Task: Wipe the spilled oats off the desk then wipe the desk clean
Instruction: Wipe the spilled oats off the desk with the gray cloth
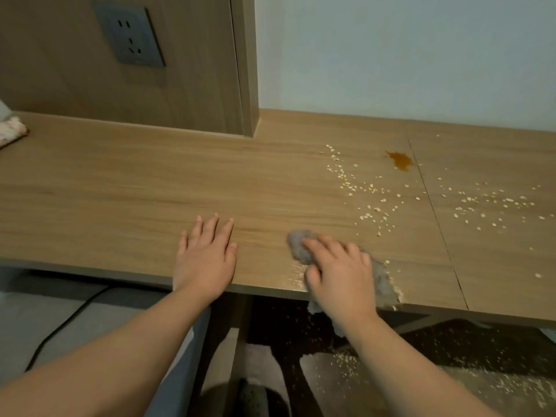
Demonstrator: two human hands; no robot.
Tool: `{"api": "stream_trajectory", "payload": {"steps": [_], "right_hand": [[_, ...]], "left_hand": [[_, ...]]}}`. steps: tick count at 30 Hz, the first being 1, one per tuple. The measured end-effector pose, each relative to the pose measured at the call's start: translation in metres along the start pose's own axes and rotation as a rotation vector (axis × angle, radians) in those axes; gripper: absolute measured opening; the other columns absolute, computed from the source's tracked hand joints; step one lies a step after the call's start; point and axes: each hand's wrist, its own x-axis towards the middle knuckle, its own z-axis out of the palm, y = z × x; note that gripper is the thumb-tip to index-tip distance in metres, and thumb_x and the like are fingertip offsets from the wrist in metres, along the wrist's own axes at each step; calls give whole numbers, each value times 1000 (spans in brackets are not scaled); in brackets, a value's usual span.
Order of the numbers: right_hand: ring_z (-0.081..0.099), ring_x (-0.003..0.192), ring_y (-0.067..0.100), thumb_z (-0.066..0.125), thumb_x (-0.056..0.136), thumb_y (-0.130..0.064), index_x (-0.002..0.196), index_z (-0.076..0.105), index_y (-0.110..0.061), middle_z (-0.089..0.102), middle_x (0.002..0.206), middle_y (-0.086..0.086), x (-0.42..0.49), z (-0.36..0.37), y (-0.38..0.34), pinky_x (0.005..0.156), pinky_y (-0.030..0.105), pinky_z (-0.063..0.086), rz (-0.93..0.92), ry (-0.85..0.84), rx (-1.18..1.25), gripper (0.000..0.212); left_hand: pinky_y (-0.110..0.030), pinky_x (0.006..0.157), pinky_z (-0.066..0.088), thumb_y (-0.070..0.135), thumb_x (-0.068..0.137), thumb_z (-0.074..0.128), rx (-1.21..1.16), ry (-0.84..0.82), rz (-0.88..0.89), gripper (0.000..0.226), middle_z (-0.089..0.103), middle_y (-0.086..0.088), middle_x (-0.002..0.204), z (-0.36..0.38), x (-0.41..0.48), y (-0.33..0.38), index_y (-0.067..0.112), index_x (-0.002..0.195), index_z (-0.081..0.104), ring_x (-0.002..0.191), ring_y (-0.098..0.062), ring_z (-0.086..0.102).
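- One long desk (120, 191) of pale wood-grain laminate runs across the room. A single seam cuts its top at the 3 o'clock side.
- Two bare hands are on it, both near the front edge.
- The left hand (207, 254) lies flat on bare wood, palm down, with its fingers straight and close together. It holds nothing.
- The right hand (340, 275) sits at the left hand's 3 o'clock. It presses down on one fluffy grey cloth (301, 245) with its fingers spread over the top, not wrapped round it.
- The cloth sticks out from under the fingers toward 11 o'clock, and its other end hangs over the desk's front edge.
- Pale spilled oats (372, 188) lie in two loose patches, with far too many flakes to count.
- The first patch is at 1 o'clock from the right hand. The second patch (508, 200) is beyond the seam at 2 o'clock.
- A few flakes cling along the cloth's right edge.
- One orange-brown splotch (400, 160) marks the wood at 1 o'clock from the first patch, just left of the seam.
- More oats are strewn on the floor (346, 362) beneath the desk, at 6 o'clock from the right hand.
- One dark grey wall socket (129, 37) is set into the wooden panel at 11 o'clock.
- One black cable (60, 323) trails over the floor at 8 o'clock.
- A scrap of floral fabric (10, 130) pokes in at 9 o'clock.
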Motion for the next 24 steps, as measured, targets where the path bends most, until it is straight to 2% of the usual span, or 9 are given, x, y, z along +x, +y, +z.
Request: {"api": "stream_trajectory", "payload": {"steps": [2, 6, 8, 11, 13, 15, 18, 20, 24], "right_hand": [[41, 122, 14, 43, 93, -31, 137, 43, -32, 47, 138, -9, -8, -9, 24, 100, 36, 30, 216, 28, -41, 45], [38, 123, 18, 42, 95, -29, 141, 38, -28, 43, 142, -3, -21, -26, 47, 100, 36, 29, 504, 135, -32, 46], [41, 122, 19, 44, 93, -30, 137, 43, -29, 44, 141, -4, -23, -21, 35, 98, 38, 32, 353, 90, -23, 44], [56, 104, 22, 49, 86, -30, 122, 60, -29, 60, 124, -3, -29, -11, 25, 81, 38, 44, -46, 48, -59, 38], [52, 112, 20, 48, 90, -30, 129, 53, -31, 54, 131, -6, -24, -19, 44, 88, 39, 41, -9, 14, -80, 40], [39, 124, 15, 40, 96, -33, 140, 36, -33, 40, 143, -9, -21, -27, 74, 100, 35, 31, 228, 7, -80, 44], [37, 124, 17, 39, 96, -32, 142, 35, -31, 39, 144, -5, -20, -38, 92, 99, 36, 31, 512, 102, -84, 46], [45, 117, 21, 47, 90, -31, 136, 46, -28, 48, 138, -1, -19, -27, 69, 93, 39, 36, 440, 107, -81, 46], [59, 99, 22, 69, 74, -30, 117, 64, -28, 64, 117, -3, -8, -2, 30, 79, 39, 47, 26, 67, -41, 44]], "left_hand": [[-41, 117, -3, 42, 101, 16, 7, -11, -34, 52, -2, 1, 159, 2, -7, 15, 31, 151, 5, 146, -20, -9], [-51, 116, -3, 44, 100, 16, 7, -50, -116, 54, -5, -5, 159, 5, -9, 45, 30, 151, 4, 145, -23, -11], [-55, 115, -4, 47, 100, 16, 0, -69, -185, 56, -7, -10, 158, 6, -6, 60, 28, 151, 4, 145, -27, -12], [-57, 114, -5, 53, 97, 15, -30, -77, -309, 61, -10, -15, 157, 7, 2, 80, 27, 151, 2, 144, -31, -14], [-58, 113, -5, 56, 96, 12, -30, -76, -350, 64, -11, -17, 157, 10, 4, 90, 28, 151, -1, 144, -32, -15], [-58, 113, -6, 57, 95, 9, -8, -44, -353, 64, -10, -17, 157, 14, 3, 94, 28, 151, -2, 144, -33, -15], [-59, 113, -5, 56, 94, 8, 12, 0, -362, 64, -8, -17, 157, 17, 2, 95, 28, 151, -2, 144, -33, -13], [-60, 113, -4, 56, 94, 7, 21, 1, -368, 65, -7, -16, 157, 18, 3, 95, 28, 151, -2, 144, -33, -13], [-60, 113, -2, 57, 94, 5, 22, 11, -366, 64, -7, -15, 158, 19, 5, 94, 28, 151, -2, 144, -31, -12]]}}
